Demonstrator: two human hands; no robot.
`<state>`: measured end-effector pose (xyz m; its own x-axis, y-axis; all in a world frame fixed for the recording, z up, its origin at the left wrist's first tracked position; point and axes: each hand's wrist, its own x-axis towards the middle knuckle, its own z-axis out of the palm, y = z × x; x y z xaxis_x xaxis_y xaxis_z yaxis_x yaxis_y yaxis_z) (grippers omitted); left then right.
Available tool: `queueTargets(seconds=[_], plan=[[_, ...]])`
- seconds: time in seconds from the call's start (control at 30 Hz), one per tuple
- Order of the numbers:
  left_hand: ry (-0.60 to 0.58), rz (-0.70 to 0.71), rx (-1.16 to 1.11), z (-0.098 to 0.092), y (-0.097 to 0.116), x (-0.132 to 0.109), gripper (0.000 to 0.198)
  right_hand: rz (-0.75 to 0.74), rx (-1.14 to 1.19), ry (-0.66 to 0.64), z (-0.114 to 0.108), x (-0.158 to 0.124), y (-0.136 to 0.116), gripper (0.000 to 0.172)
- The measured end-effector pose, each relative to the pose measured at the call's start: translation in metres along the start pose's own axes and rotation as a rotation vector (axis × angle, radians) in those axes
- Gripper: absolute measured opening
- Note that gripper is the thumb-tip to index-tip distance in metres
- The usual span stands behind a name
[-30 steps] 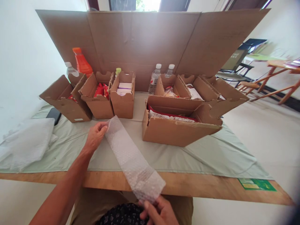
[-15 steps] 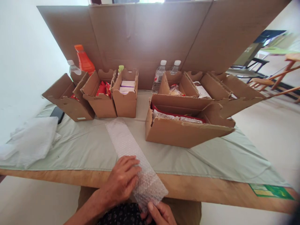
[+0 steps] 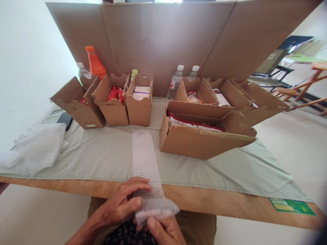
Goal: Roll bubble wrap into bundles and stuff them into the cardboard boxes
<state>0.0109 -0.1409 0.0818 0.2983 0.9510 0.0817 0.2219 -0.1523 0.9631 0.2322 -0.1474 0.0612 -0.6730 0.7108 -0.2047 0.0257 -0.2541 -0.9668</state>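
A long strip of bubble wrap (image 3: 146, 156) lies on the green cloth and runs down over the table's front edge. Its near end is folded over between my hands. My left hand (image 3: 122, 202) rests on the strip from the left, fingers bent over it and thumb at the fold. My right hand (image 3: 163, 229) pinches the folded lower end between thumb and fingers, close to my lap. Whether anything lies inside the fold cannot be made out.
Cardboard boxes with packets, among them a front box (image 3: 189, 143), stand across the table. Behind are an orange bottle (image 3: 96, 66) and clear bottles (image 3: 175, 83) before a cardboard panel (image 3: 163, 44). More bubble wrap (image 3: 41, 146) and a dark phone (image 3: 65, 120) lie left.
The strip has swung to run straighter away from me, and its near end is now folded up. My left hand has shifted slightly left and down; my right hand has moved slightly left.
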Motion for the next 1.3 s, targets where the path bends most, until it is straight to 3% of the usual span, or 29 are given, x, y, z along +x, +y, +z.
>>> queueTargets(seconds=[0.1,0.2,0.3,0.43,0.53,0.7,1.17,1.3], plan=[[0.149,-0.130,-0.095,0.001,-0.004,-0.008,0.047,-0.115,0.051,0.037,-0.010,0.022,-0.023,0.045],[0.329,-0.192,0.050,0.012,-0.010,-0.005,0.033,-0.133,0.046,0.053,-0.018,0.033,-0.030,0.035],[0.452,-0.102,0.247,0.023,-0.012,0.002,0.020,-0.201,-0.154,0.180,-0.027,0.028,-0.027,0.021],[0.615,0.039,0.530,0.028,-0.015,0.002,0.026,-0.526,-0.625,0.381,-0.037,0.020,-0.025,0.028],[0.604,0.016,0.661,0.027,-0.020,-0.001,0.037,-0.647,-0.877,0.369,-0.035,0.027,-0.019,0.032],[0.557,-0.030,0.774,0.026,-0.025,-0.004,0.044,-0.638,-1.076,0.378,-0.030,0.039,0.001,0.033],[0.575,-0.016,0.824,0.021,-0.017,-0.021,0.048,-0.532,-1.240,0.279,-0.026,0.040,-0.007,0.041],[0.482,0.093,0.816,0.019,-0.008,-0.032,0.048,-0.600,-1.236,0.232,-0.031,0.044,-0.009,0.049]])
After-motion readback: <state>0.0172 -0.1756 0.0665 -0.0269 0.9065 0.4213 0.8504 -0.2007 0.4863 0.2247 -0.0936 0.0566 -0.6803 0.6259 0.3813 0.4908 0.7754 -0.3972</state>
